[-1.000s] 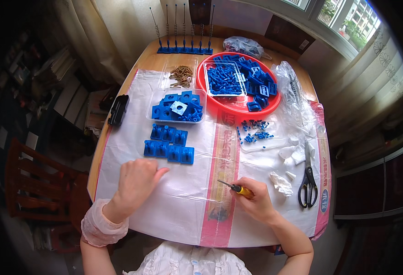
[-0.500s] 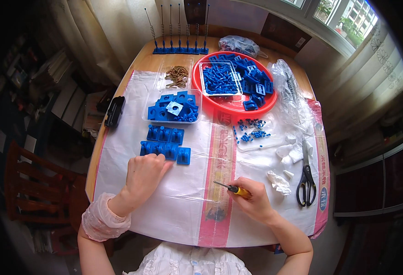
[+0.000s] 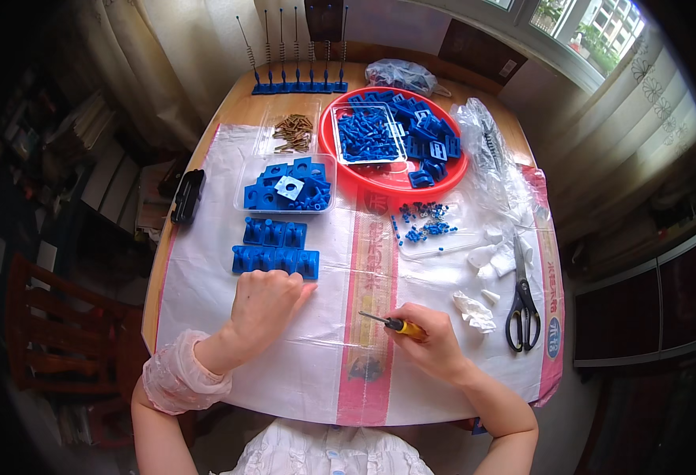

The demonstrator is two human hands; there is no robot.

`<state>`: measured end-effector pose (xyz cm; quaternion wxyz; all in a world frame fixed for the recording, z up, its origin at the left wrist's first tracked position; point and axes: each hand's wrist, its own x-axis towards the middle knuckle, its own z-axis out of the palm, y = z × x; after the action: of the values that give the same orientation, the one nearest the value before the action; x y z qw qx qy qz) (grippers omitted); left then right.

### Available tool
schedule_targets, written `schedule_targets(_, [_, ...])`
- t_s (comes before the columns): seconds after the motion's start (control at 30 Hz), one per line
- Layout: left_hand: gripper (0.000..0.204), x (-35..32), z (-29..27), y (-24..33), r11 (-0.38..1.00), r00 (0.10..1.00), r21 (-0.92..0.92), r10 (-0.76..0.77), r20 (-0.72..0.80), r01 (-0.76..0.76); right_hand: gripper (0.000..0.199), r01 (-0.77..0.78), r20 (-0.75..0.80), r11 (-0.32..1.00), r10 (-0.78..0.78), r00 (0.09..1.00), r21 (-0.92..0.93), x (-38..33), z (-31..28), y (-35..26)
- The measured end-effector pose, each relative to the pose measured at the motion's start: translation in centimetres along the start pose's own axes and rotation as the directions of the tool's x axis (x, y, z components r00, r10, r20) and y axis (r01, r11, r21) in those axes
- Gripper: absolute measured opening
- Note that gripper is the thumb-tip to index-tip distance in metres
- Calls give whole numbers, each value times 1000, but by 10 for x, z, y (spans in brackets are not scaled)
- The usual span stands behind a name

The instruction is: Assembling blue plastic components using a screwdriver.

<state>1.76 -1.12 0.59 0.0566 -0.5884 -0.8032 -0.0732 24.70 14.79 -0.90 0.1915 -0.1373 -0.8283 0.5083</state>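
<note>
My left hand (image 3: 267, 305) rests palm down with bent fingers against the near edge of a row of blue plastic bases (image 3: 275, 263). Its fingertips are mostly hidden, so whatever they may hold does not show. A second, shorter row of blue bases (image 3: 274, 233) stands just beyond. In my right hand (image 3: 429, 340) is a small screwdriver (image 3: 403, 326) with a yellow and black handle, its metal shaft pointing left above the sheet. The right fingers are closed round the handle.
A clear box of blue parts (image 3: 289, 211) and a tray of brass-coloured screws (image 3: 294, 133) lie farther back. Behind are a red basin (image 3: 395, 191) and upright spring rods (image 3: 296, 59). Small blue pieces (image 3: 427, 226), scissors (image 3: 522, 305) and crumpled tissue (image 3: 475, 311) lie right.
My left hand has shifted right along the near row, and its rightmost base now sits closer in line with the others. The screwdriver stays in my right hand. The whole view has moved slightly.
</note>
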Motion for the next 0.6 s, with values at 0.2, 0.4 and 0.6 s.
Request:
schedule_targets(0.2, [16, 28, 2, 27, 958, 993, -263, 120, 6, -114, 12, -147, -186, 941, 210, 960, 304, -6, -4, 7])
schedule_targets(0.4, [30, 92, 26, 53, 880, 930, -365, 188, -316, -303, 12, -151, -284, 872, 309, 907, 466, 2, -16, 4])
schedule_targets(0.6, [50, 132, 50, 71, 817, 987, -562, 48, -152, -126, 10, -144, -256, 887, 278, 926, 440, 1, -11, 13])
